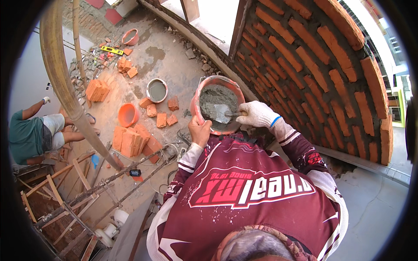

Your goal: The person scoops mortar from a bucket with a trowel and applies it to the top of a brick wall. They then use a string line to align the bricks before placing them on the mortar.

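Observation:
My left hand [200, 132], bare, grips the near rim of an orange pan [204, 85] that holds grey mortar [217, 98]. It is held up in front of my chest. My right hand [257, 114], in a white glove, holds a trowel [223, 113] by its handle. The trowel's blade lies in the mortar, towards the near side of the pan. A red brick wall [305, 56] rises just to the right of both hands.
Far below on the ground lie loose bricks [130, 139], an orange bucket [128, 115], a grey bucket of mortar [156, 90] and a yellow level [112, 50]. Another person [37, 132] bends at the left. A bamboo pole [61, 74] and scaffold timbers [82, 191] stand lower left.

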A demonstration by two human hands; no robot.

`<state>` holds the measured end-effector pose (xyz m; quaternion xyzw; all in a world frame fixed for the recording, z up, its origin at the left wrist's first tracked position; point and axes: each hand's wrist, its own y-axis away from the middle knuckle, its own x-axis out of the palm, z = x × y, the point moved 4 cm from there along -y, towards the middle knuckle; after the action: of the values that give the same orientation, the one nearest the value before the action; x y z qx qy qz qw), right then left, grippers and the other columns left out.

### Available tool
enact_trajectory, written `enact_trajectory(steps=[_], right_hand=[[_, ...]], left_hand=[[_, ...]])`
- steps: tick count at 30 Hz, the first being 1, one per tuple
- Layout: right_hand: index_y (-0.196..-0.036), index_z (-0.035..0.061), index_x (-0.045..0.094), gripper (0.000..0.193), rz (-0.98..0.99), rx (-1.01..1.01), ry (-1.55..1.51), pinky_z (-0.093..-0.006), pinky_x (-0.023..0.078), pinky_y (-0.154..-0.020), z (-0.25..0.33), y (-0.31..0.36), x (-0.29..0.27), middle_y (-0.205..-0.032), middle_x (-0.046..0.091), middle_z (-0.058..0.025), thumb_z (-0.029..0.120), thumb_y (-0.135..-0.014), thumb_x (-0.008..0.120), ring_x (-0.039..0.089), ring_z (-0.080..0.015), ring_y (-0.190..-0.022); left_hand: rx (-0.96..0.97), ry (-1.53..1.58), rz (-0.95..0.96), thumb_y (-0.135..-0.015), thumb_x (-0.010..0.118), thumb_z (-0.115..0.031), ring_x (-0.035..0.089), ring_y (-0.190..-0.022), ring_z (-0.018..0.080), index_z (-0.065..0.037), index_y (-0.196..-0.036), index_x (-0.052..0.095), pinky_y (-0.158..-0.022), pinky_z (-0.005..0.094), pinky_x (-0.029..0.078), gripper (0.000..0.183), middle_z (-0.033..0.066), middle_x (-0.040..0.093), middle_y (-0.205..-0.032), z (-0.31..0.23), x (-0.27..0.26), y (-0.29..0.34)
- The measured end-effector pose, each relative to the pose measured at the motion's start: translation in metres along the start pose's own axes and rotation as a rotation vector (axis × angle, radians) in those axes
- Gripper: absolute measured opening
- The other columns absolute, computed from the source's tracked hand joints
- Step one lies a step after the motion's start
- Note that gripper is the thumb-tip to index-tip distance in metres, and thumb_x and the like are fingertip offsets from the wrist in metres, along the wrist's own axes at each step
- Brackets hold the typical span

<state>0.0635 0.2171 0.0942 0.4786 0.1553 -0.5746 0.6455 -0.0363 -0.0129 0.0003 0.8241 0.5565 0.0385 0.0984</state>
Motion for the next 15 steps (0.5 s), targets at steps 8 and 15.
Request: enact_trajectory(steps=[8,15], right_hand=[[-0.097,0.0104,0.070,0.034,-0.212,-0.013,0.096,-0.0451,0.055,-0.073,-0.002,0.036,-0.095,-0.083,0.072,-0.0127,0.038,-0.077,0.076,0.071,-0.0358,-0.082],[-0.098,-0.0042,0.073,0.036,-0.167,-0.129,-0.041,-0.0380,0.056,-0.071,0.002,0.052,-0.216,-0.078,0.071,-0.0127,0.028,-0.082,0.075,0.071,-0.0236,-0.076]], left_hand=[[-0.015,0.040,-0.039,-0.078,0.068,0.001,0.042,-0.060,0.0035,-0.008,-0.072,0.046,-0.052,0.0254,0.037,0.025,-0.0063,0.048,-0.067,0.004,-0.004,-0.004],[0.004,-0.034,-0.056,-0.078,0.069,0.000,0.045,-0.063,0.0058,-0.006,-0.072,0.049,-0.055,0.0274,0.040,0.022,-0.0049,0.050,-0.068,0.011,-0.007,0.001]])
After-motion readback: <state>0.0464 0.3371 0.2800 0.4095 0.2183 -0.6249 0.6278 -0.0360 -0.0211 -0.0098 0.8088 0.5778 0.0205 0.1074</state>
